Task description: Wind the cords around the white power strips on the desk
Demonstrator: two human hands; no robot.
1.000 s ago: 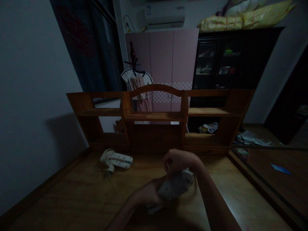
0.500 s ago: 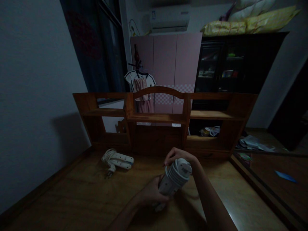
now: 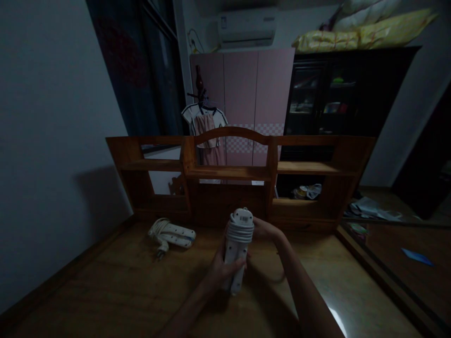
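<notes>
A white power strip (image 3: 237, 249) with its cord wound round its upper end stands nearly upright above the wooden desk (image 3: 116, 291). My left hand (image 3: 220, 271) is wrapped round its lower half. My right hand (image 3: 265, 230) is closed on the wound cord at the strip's upper right side. A second white power strip (image 3: 172, 234) with a coiled cord lies flat on the desk to the left, apart from both hands.
A wooden shelf unit (image 3: 239, 176) runs along the desk's back edge, with small items in its lower right bay. A white wall stands close on the left. Behind are a pink wardrobe (image 3: 243, 94), hanging clothes and a dark cabinet. The room is dim.
The power strip has swung from lying tilted to the right to nearly upright and moved a little left. My right hand has shifted from over its top to its right side.
</notes>
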